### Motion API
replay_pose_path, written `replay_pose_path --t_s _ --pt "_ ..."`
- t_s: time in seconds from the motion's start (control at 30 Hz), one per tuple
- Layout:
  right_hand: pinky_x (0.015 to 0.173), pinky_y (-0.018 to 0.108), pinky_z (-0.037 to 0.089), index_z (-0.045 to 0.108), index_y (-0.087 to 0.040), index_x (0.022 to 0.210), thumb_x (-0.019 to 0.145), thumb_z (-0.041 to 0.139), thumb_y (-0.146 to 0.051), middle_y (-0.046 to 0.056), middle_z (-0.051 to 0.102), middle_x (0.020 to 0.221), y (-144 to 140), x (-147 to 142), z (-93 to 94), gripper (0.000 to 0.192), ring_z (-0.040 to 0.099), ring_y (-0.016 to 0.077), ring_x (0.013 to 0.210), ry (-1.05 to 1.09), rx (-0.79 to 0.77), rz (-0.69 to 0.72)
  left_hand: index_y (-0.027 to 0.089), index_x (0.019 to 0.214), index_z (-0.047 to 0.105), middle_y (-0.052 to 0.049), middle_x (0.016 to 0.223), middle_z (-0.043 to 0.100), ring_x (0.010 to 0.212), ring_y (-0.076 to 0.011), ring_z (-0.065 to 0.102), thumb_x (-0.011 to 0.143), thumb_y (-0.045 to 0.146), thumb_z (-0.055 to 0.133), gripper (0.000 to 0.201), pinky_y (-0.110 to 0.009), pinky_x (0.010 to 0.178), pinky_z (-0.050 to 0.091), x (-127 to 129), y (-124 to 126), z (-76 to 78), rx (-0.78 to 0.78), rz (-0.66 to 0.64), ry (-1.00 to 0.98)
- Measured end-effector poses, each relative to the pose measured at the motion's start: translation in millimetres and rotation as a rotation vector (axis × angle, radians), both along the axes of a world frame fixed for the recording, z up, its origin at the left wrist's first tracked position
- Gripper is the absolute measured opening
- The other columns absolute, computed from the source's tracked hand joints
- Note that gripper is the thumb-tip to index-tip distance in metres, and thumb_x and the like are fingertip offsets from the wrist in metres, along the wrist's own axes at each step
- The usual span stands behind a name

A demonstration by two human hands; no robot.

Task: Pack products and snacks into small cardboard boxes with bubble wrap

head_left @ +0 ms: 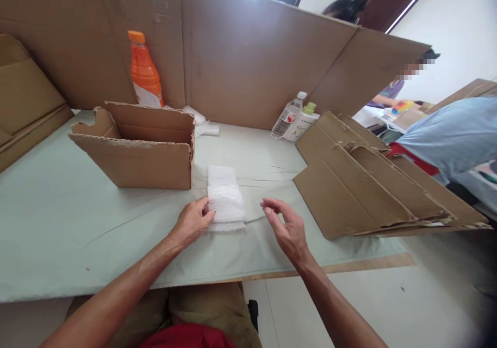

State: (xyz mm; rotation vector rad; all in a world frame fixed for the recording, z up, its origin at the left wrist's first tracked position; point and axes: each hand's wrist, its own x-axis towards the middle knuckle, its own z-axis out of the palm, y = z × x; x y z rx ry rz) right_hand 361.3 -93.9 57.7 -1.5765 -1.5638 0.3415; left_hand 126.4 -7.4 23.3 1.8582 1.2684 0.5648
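Your left hand [193, 222] rests on the counter [77, 218], fingers curled against the left edge of the bubble wrap [225, 203]. Your right hand [285, 226] hovers just right of it, fingers open, holding nothing. An open cardboard box [140, 148] sits beyond your left fingers.

Under your left hand [193, 222] lies a bubble-wrap sheet [225, 203], white, translucent plastic with a pebbled, faintly shiny skin. Your table [58, 218] wears a matt, pale green cloth, creased in places. The open box [135, 148] and the flattened cartons [368, 182] are raw brown cardboard, dull and rough, with torn edges. The orange bottle [144, 71] is glossy plastic.
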Motion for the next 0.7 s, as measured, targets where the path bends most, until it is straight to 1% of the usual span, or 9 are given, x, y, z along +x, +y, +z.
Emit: replay_pose_path --t_s 0.07,0.17,0.23,0.3,0.37,0.43,0.53,0.6,0.7 --pt "0.088 0.039 0.053 0.068 -0.023 0.112 0.095 0.057 -0.023 0.008 0.075 0.105 -14.7 -5.6 0.0 0.021 0.068 0.0222 0.098 -0.202 0.114 0.133 0.021 0.074 0.055 0.007 0.058 0.050 0.056 -0.0125 0.046 0.079 0.026 0.054 0.007 -0.026 0.056 0.029 -0.1 3.5 -0.1 -0.019 -0.011 0.009" --pt "0.092 0.045 0.051 0.063 -0.022 0.125 0.090 0.061 -0.018 0.011 0.070 0.125 -21.6 -19.8 -8.7 0.036 0.063 0.0273 0.111 -0.492 0.083 0.372 0.020 0.085 0.062 0.007 0.057 0.052 0.055 -0.0131 0.048 0.079 0.026 0.055 0.011 -0.025 0.055 0.031 0.5 8.1 0.4 -0.034 -0.032 0.028" --pt "0.093 0.047 0.049 0.061 -0.020 0.129 0.088 0.062 -0.018 0.014 0.065 0.133 -16.3 -26.9 -19.3 0.042 0.060 0.0299 0.116 -0.604 0.026 0.422 0.019 0.098 0.065 0.007 0.059 0.055 0.056 -0.0142 0.051 0.079 0.026 0.056 0.022 -0.026 0.055 0.034 1.3 10.2 1.2 -0.029 -0.034 0.038" --pt "0.091 0.045 0.048 0.062 -0.019 0.126 0.090 0.058 -0.015 0.013 0.067 0.130 -7.7 -29.5 -30.8 0.036 0.059 0.0289 0.113 -0.657 0.032 0.408 0.018 0.116 0.062 0.005 0.066 0.061 0.059 -0.0158 0.055 0.080 0.028 0.058 0.037 -0.027 0.058 0.039 0.2 9.7 2.4 -0.005 -0.011 0.044" --pt "0.086 0.041 0.047 0.065 -0.019 0.118 0.093 0.052 -0.010 0.011 0.071 0.121 0.5 -29.1 -40.2 0.030 0.061 0.0262 0.105 -0.674 0.086 0.380 0.017 0.131 0.055 -0.001 0.084 0.068 0.069 -0.0181 0.061 0.082 0.030 0.059 0.051 -0.030 0.066 0.046 -4.5 4.9 3.4 0.039 0.042 0.043" --pt "0.080 0.037 0.045 0.067 -0.019 0.112 0.094 0.050 -0.007 0.010 0.073 0.113 6.5 -28.1 -45.8 0.027 0.062 0.0241 0.097 -0.673 0.135 0.359 0.018 0.138 0.050 -0.008 0.110 0.069 0.090 -0.0222 0.065 0.084 0.032 0.059 0.057 -0.036 0.080 0.050 -12.0 -4.2 3.0 0.184 0.055 0.010" --pt "0.075 0.036 0.043 0.068 -0.018 0.105 0.096 0.049 -0.008 0.009 0.075 0.103 11.5 -29.3 -46.0 0.023 0.062 0.0224 0.089 -0.621 0.142 0.343 0.019 0.137 0.053 -0.013 0.133 0.062 0.119 -0.0283 0.058 0.085 0.029 0.062 0.054 -0.044 0.101 0.047 -22.7 -21.2 -0.9 0.490 -0.109 -0.044" --pt "0.075 0.035 0.044 0.069 -0.019 0.104 0.097 0.049 -0.011 0.008 0.075 0.098 12.5 -31.7 -41.6 0.022 0.064 0.0214 0.086 -0.539 0.094 0.352 0.019 0.134 0.056 -0.012 0.124 0.068 0.114 -0.0277 0.060 0.086 0.024 0.061 0.049 -0.044 0.098 0.049 -25.9 -30.5 -4.6 0.562 -0.210 -0.042" --pt "0.079 0.035 0.047 0.069 -0.022 0.106 0.099 0.049 -0.015 0.004 0.077 0.097 8.7 -34.7 -31.9 0.022 0.067 0.0197 0.086 -0.384 -0.038 0.395 0.018 0.130 0.060 -0.008 0.100 0.073 0.092 -0.0226 0.066 0.090 0.019 0.053 0.040 -0.037 0.084 0.054 -23.9 -37.5 -7.7 0.489 -0.171 -0.043"
